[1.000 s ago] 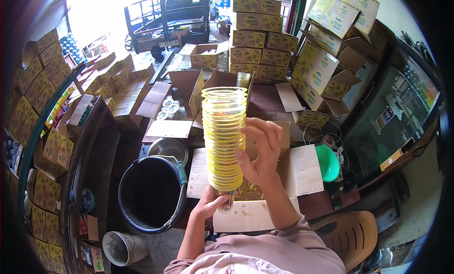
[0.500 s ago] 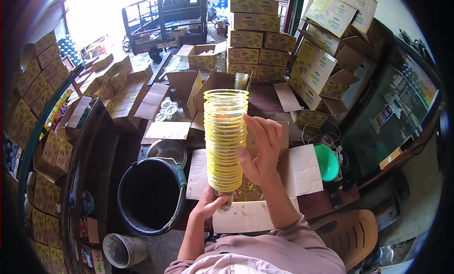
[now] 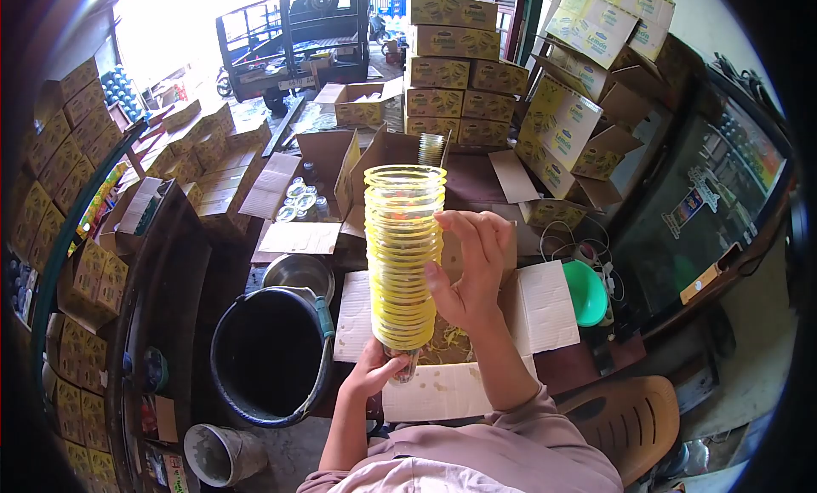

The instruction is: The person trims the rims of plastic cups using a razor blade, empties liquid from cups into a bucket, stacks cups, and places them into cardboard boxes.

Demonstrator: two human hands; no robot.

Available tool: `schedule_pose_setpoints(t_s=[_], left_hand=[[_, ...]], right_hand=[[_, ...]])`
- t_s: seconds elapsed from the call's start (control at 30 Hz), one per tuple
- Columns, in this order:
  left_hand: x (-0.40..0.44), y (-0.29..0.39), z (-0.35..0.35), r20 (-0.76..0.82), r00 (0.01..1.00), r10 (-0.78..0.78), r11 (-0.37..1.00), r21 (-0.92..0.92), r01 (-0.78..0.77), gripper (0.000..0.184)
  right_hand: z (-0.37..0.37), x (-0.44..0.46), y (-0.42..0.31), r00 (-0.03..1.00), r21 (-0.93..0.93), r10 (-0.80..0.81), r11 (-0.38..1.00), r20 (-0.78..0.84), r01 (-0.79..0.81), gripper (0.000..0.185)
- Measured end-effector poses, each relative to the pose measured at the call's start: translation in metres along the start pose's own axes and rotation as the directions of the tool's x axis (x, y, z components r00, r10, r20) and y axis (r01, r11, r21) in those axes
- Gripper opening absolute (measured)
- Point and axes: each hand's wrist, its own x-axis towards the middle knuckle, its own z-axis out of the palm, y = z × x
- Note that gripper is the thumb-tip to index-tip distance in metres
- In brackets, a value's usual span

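Observation:
A tall stack of clear plastic cups with yellow rims (image 3: pixel 402 263) stands nearly upright in front of me. My left hand (image 3: pixel 376 370) is wrapped round the bottom cup and supports the stack from below. Beside the stack's right side is my right hand (image 3: pixel 472 267), with thumb and index finger apart and their tips at the rims. It does not close round the cups. Behind and below the stack lies an open cardboard box (image 3: pixel 442 389) with yellowish strips (image 3: pixel 451 344) inside.
A black bucket (image 3: pixel 223 357) stands at left, before a metal bowl (image 3: pixel 299 276). A box of lidded cups (image 3: pixel 302 199) sits farther back, near another cup stack (image 3: pixel 431 149). At right are a green bowl (image 3: pixel 585 293) and brown chair (image 3: pixel 630 421). Stacked cartons (image 3: pixel 451 42) rise behind.
The view has shifted very slightly. Both hands and the cup stack keep almost the same pose, with the right fingers still at the rims.

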Motion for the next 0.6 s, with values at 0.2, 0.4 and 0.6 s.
schedule_pose_setpoints(t_s=[0.2, 0.4, 0.6], left_hand=[[0.0005, 0.0033, 0.0030, 0.003, 0.999, 0.036, 0.999, -0.022, -0.036, 0.043], [-0.0004, -0.0020, 0.0003, 0.012, 0.999, 0.042, 0.999, -0.006, -0.042, 0.043], [-0.0015, 0.0023, 0.0024, 0.016, 0.999, 0.032, 0.999, -0.004, -0.032, 0.043]], right_hand=[[-0.0003, -0.0014, -0.0032, 1.000, -0.023, 0.012, 1.000, -0.017, -0.012, 0.043], [0.0018, -0.0021, 0.0006, 0.999, -0.008, -0.026, 1.000, -0.028, 0.026, 0.042], [0.0001, 0.0020, 0.0010, 1.000, 0.027, -0.001, 1.000, -0.025, 0.002, 0.037]])
